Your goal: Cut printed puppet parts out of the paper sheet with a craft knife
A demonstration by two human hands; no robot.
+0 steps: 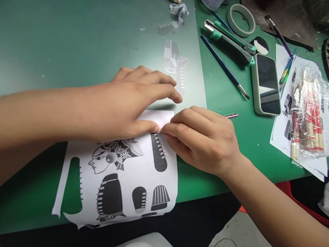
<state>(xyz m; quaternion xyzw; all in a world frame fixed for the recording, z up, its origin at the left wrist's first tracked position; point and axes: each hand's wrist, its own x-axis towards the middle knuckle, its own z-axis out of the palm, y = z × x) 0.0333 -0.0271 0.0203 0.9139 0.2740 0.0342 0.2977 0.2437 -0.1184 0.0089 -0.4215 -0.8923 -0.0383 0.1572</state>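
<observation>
A white printed sheet of paper (pixel 133 163), with dark shapes and a face in profile, lies at the table's front edge; a long opening is cut at its left side. My left hand (pixel 138 91) is open over the sheet's upper part, fingers stretched out and the thumb touching the paper. My right hand (pixel 203 137) is closed in a pinch on the paper, its fingertips meeting my left thumb just above a dark notched shape (pixel 159 154). Behind my right hand, the end of a thin pink pen-like tool (pixel 231 116) shows; the rest is hidden.
Small dark cut-outs (pixel 171 55) lie on a clear sheet (pixel 196 75) beyond my hands. To the right are a paintbrush (pixel 223 65), a green utility knife (pixel 231 43), a tape roll (pixel 241 20), a phone (pixel 266 84) and bagged brushes (pixel 309 116) on printed papers.
</observation>
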